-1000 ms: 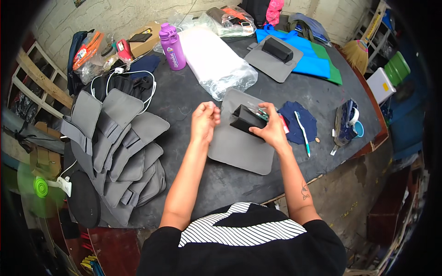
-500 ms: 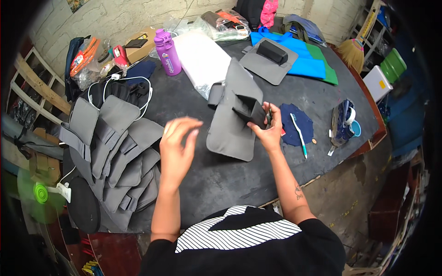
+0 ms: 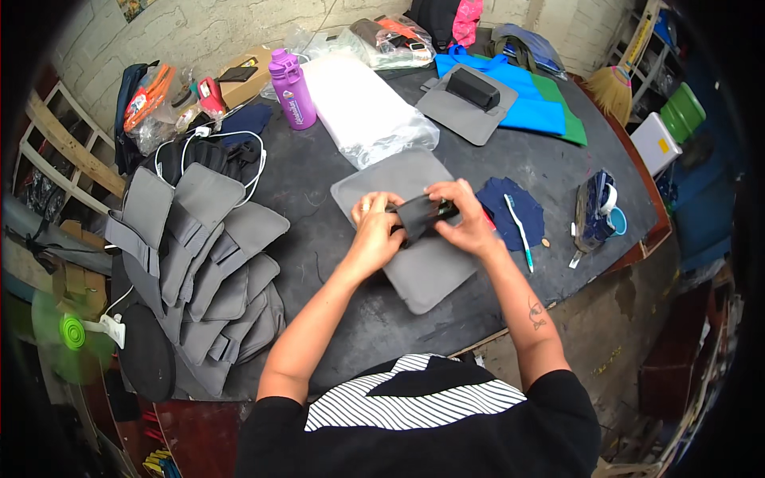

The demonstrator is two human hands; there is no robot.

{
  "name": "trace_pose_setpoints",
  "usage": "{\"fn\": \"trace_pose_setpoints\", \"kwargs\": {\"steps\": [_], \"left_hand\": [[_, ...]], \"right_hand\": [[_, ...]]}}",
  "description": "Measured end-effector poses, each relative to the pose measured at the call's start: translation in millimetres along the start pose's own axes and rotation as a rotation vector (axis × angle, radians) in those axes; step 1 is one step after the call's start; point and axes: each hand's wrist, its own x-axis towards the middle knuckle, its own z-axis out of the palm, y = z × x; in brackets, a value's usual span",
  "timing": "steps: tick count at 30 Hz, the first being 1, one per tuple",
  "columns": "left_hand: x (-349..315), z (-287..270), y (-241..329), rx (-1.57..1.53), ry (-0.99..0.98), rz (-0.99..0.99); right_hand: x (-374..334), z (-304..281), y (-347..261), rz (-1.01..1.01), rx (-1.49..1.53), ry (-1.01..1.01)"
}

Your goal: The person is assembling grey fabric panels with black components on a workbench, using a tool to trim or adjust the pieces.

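Observation:
A grey fabric panel (image 3: 433, 279) with rounded corners lies flat on the dark table in front of me. From its middle rises a black fabric pocket (image 3: 417, 217). My left hand (image 3: 373, 237) is closed on the pocket's left side, thumb and fingers gripping the edge. At the pocket's right end, my right hand (image 3: 468, 221) pinches it with fingers curled over. Something small and dark by the right fingertips is too hidden to make out. Farther back lies a similar grey panel (image 3: 452, 116) with a black block-like pocket (image 3: 472, 87) on top.
Many grey panels (image 3: 209, 267) are piled at left. A purple bottle (image 3: 292, 92) and white plastic-wrapped sheets (image 3: 355, 103) stand beyond. To the right are a navy cloth (image 3: 498, 199), a toothbrush (image 3: 519, 229) and a clear pouch (image 3: 591, 211). Blue fabric (image 3: 530, 111) lies at the back.
The grey panel, tilted up in my right hand before, now lies flat on the table. My left hand has come in from the left and taken hold of the black pocket.

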Motion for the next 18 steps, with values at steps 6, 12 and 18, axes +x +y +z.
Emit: {"fn": "trace_pose_setpoints", "kwargs": {"steps": [6,12,18], "left_hand": [[-2,25,-9,-0.305,0.129,-0.251],[11,20,-7,-0.420,-0.001,-0.465],[-6,44,-25,-0.394,0.318,-0.307]], "right_hand": [[21,-5,34,0.411,-0.128,0.290],[-11,26,-11,0.534,-0.016,0.127],[-48,47,25,0.781,0.081,0.282]]}}
